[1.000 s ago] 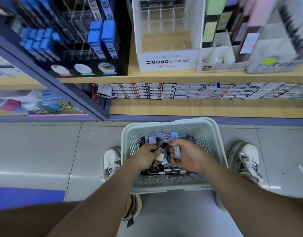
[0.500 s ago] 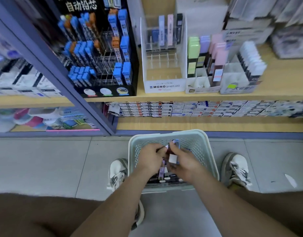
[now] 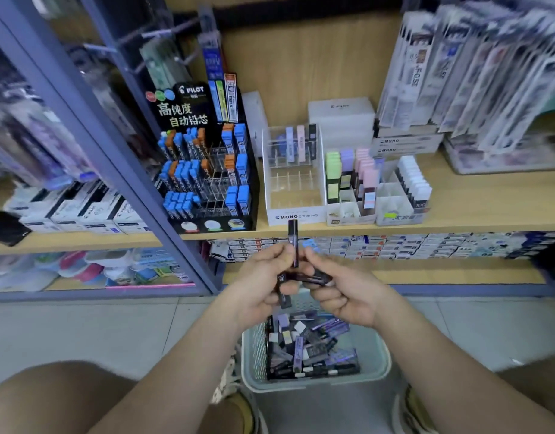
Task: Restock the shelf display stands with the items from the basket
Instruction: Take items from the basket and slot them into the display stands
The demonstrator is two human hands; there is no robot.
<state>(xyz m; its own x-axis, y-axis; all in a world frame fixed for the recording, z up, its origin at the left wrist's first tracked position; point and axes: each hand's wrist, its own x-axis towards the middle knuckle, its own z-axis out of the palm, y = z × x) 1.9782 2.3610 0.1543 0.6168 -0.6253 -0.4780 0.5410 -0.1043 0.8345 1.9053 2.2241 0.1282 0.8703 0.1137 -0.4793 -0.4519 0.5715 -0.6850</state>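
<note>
While both curl, left hand (image 3: pixel 263 283) and right hand (image 3: pixel 342 292) pinch lead cases (image 3: pixel 293 245).

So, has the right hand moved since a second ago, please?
Yes: the right hand has risen out of the basket toward the shelf edge, gripping a dark case.

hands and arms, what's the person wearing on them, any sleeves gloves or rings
The left forearm and right forearm are bare to the frame edge: no sleeves. The left hand and right hand have no gloves, and no watch, band or rings show on the wrists or fingers.
</note>
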